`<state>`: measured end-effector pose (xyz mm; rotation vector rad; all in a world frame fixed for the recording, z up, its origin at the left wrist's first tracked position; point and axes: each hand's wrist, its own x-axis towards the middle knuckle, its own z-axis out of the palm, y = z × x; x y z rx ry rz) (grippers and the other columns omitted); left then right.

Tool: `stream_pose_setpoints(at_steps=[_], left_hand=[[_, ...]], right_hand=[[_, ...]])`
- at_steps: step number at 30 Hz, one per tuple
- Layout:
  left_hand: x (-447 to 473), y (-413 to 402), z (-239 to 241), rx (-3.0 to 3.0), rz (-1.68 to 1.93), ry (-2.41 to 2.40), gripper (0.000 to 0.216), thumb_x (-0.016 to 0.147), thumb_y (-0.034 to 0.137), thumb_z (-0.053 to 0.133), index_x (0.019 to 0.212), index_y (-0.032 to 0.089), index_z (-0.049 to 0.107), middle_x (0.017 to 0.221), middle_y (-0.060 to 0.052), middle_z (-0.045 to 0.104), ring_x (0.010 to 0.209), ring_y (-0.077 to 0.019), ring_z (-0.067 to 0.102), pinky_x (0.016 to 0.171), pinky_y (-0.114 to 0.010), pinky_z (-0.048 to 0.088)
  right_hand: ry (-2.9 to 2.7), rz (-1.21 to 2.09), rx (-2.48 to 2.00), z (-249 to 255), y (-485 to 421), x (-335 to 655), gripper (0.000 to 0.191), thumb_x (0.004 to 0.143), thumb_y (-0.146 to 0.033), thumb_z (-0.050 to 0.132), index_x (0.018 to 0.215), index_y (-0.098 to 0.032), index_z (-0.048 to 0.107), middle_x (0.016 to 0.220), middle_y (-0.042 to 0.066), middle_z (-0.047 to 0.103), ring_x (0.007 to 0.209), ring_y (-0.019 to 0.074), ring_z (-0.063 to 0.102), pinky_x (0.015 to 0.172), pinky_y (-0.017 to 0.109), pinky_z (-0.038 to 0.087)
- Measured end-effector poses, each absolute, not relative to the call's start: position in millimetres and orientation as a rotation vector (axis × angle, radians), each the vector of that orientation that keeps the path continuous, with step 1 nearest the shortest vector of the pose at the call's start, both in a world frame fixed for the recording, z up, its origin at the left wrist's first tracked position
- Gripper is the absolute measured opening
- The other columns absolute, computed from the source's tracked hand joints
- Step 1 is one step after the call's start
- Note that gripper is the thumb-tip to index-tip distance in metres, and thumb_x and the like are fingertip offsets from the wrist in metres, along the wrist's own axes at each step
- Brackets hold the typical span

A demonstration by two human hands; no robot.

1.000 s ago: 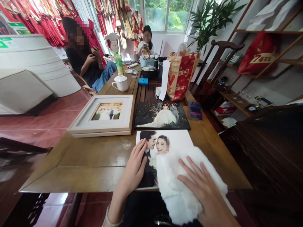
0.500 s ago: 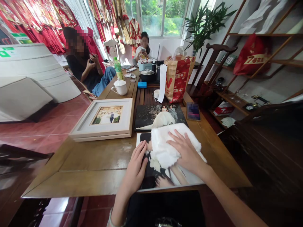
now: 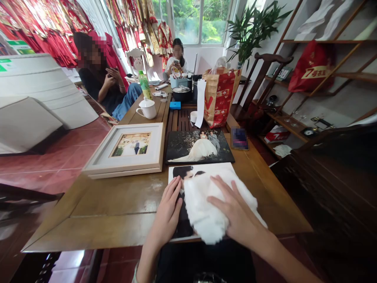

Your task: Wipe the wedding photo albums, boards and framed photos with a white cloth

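Observation:
A large wedding photo print [image 3: 179,173] lies flat at the near edge of the wooden table [image 3: 118,200]. My left hand [image 3: 167,212] lies flat on the print's left part, fingers stretched out. A fluffy white cloth [image 3: 203,208] covers the middle of the print. My right hand [image 3: 235,214] presses flat on that cloth, fingers spread. Just beyond the print lies a dark wedding photo [image 3: 198,146], and left of it a white framed picture [image 3: 126,151].
A phone [image 3: 239,138], a red paper bag [image 3: 220,96], a white cup [image 3: 146,108], a green bottle [image 3: 144,84] and a pot [image 3: 182,93] stand farther along the table. Two people sit at the far end. Wooden shelves [image 3: 294,122] and a chair [image 3: 265,78] are on the right.
My right hand slid the white cloth from the near right corner up over the print's top, then back toward me to its middle. My left hand stayed on the print.

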<state>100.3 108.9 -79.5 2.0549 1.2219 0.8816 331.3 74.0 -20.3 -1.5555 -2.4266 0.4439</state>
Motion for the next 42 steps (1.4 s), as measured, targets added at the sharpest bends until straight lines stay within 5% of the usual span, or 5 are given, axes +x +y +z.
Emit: stream_pose_setpoints(at_steps=[3, 7, 18, 36, 42], left_hand=[[100, 108, -78, 2.061, 0.879, 1.214, 0.050, 0.101, 0.025, 0.034, 0.150, 0.033, 0.028, 0.158, -0.004, 0.029, 0.147, -0.0225, 0.021, 0.120, -0.051, 0.021], [100, 109, -78, 2.066, 0.879, 1.215, 0.049, 0.101, 0.025, 0.034, 0.149, 0.032, 0.029, 0.157, -0.005, 0.030, 0.147, -0.0235, 0.022, 0.119, -0.052, 0.022], [101, 109, -81, 2.087, 0.909, 1.206, 0.052, 0.101, 0.023, 0.034, 0.150, 0.035, 0.025, 0.158, -0.004, 0.029, 0.147, -0.0227, 0.021, 0.119, -0.051, 0.022], [99, 105, -84, 1.858, 1.011, 1.178, 0.055, 0.102, 0.043, 0.023, 0.154, 0.029, 0.014, 0.164, -0.002, 0.006, 0.150, -0.0222, 0.009, 0.122, -0.042, 0.010], [99, 106, -82, 1.729, 1.104, 1.219, 0.055, 0.101, 0.047, 0.018, 0.153, 0.028, 0.019, 0.162, -0.003, 0.018, 0.149, -0.0214, 0.016, 0.122, -0.044, 0.012]], right_hand=[[-2.378, 0.443, -1.597, -17, 116, 325, 0.047, 0.063, 0.002, 0.049, 0.103, -0.018, 0.064, 0.162, 0.010, 0.010, 0.146, 0.0391, -0.001, 0.105, 0.076, 0.013], [-2.447, 0.553, -1.531, -14, 148, 322, 0.051, 0.061, -0.003, 0.055, 0.108, -0.020, 0.062, 0.157, 0.007, 0.027, 0.146, 0.0394, 0.006, 0.100, 0.083, 0.006], [-2.752, 0.796, -1.197, 1, 47, 337, 0.059, 0.049, -0.003, 0.043, 0.102, -0.024, 0.060, 0.155, -0.002, 0.033, 0.147, 0.0314, 0.006, 0.108, 0.074, -0.005], [-2.677, 0.560, -1.343, -3, 141, 287, 0.061, 0.058, -0.003, 0.051, 0.117, -0.018, 0.060, 0.155, 0.008, 0.033, 0.145, 0.0347, 0.013, 0.104, 0.079, 0.004], [-2.582, 0.597, -1.397, -7, 78, 287, 0.052, 0.054, -0.008, 0.047, 0.103, -0.021, 0.059, 0.156, 0.006, 0.031, 0.147, 0.0306, 0.002, 0.108, 0.072, -0.005]])
